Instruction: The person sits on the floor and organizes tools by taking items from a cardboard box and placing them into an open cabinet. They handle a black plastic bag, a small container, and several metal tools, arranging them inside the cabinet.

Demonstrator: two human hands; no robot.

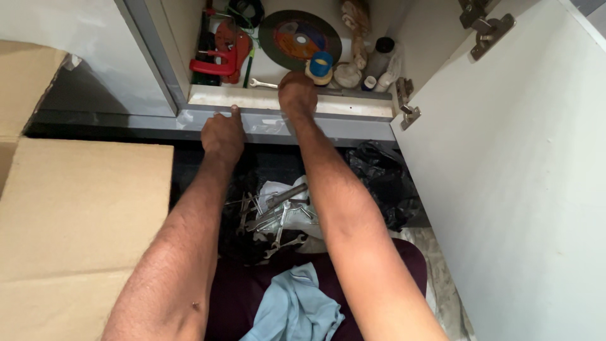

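Cupboard, white, open (pixel 290 101), inside I see 1 round grey cutting disc (pixel 300 39), 1 red clamp (pixel 221 60), 1 silver spanner (pixel 262 83), approx 3 small bottles, my right hand (pixel 297 93) reaching in near blue-capped roll (pixel 320 67), grip can't tell, left hand (pixel 222 136) flat on ledge, holding nothing.

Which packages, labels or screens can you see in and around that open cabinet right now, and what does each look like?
Cardboard box: left of the arms, flat plain brown panels.
Cutting disc: leaning at the cabinet back, dark round disc with an orange, yellow and blue centre label.
Small bottles: cabinet right side, whitish bodies, one dark cap.
Tape roll: just above the right hand, blue and yellowish.
Black plastic bag: floor below the cabinet, crumpled.
No screens in view.
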